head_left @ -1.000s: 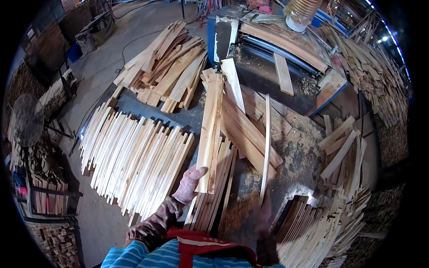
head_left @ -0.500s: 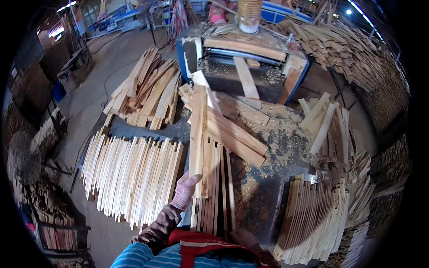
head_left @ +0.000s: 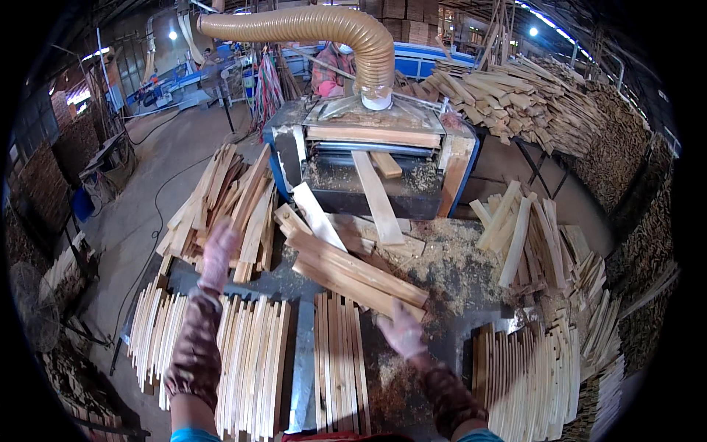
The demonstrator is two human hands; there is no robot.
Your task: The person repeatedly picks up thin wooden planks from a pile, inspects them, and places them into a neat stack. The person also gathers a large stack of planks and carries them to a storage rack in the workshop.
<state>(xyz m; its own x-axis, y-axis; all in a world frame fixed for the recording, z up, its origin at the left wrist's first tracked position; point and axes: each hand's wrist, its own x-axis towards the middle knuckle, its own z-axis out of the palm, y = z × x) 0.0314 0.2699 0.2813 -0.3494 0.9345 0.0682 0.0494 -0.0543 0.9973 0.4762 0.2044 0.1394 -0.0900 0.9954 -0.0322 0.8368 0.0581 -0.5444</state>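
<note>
My left hand (head_left: 216,258), in a pale glove, is over the left heap of rough boards (head_left: 184,221). Its fingers look stretched out and slightly blurred, beside the lower end of a brownish board (head_left: 252,190) on that heap. My right hand (head_left: 404,333), also gloved, has its fingers apart at the near right end of two long boards (head_left: 353,274) lying slantwise mid-table. Whether its fingertips touch them is hard to tell. Below, between my forearms, stands a row of narrow strips (head_left: 340,361). A pale board (head_left: 317,214) lies behind the slanted pair.
A planer-like machine (head_left: 372,162) with a ribbed yellow hose (head_left: 309,23) stands ahead, a board (head_left: 377,197) sticking out of it. Rows of strips flank me at left (head_left: 250,361) and right (head_left: 526,376). Sawdust covers the table (head_left: 471,265). A person (head_left: 329,70) is behind the machine.
My left hand has moved left and forward from the middle; the board it held no longer lies there. My right hand has come up to the slanted boards. The view has tilted upward.
</note>
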